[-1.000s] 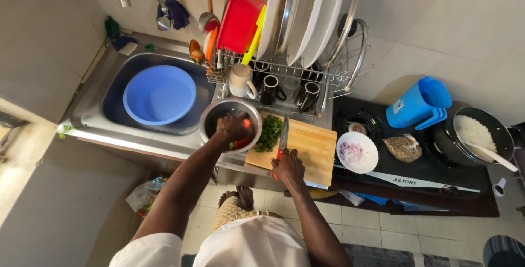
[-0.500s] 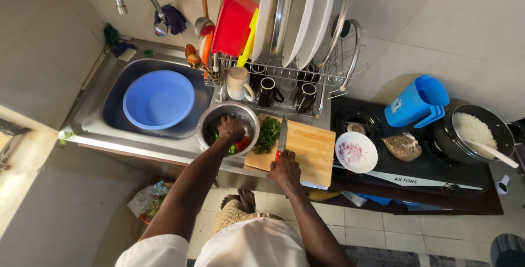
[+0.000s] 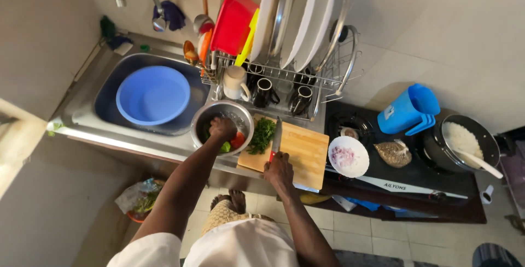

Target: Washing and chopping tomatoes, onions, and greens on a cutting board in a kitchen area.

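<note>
Vegetables, red and green, sit in the steel bowl [image 3: 222, 127] just left of the wooden cutting board [image 3: 298, 152], so your left hand [image 3: 222, 128] can dip in, fingers curled down; whether it has closed on one I cannot tell. Your right hand [image 3: 279, 169] wraps the red-handled knife [image 3: 276, 138], blade flat beside the chopped greens [image 3: 262, 135]. Since a second ago, both hands have barely shifted.

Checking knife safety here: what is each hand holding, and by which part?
The right hand grips the knife by its red handle. The left hand is inside the metal bowl; its hold cannot be told.
</note>
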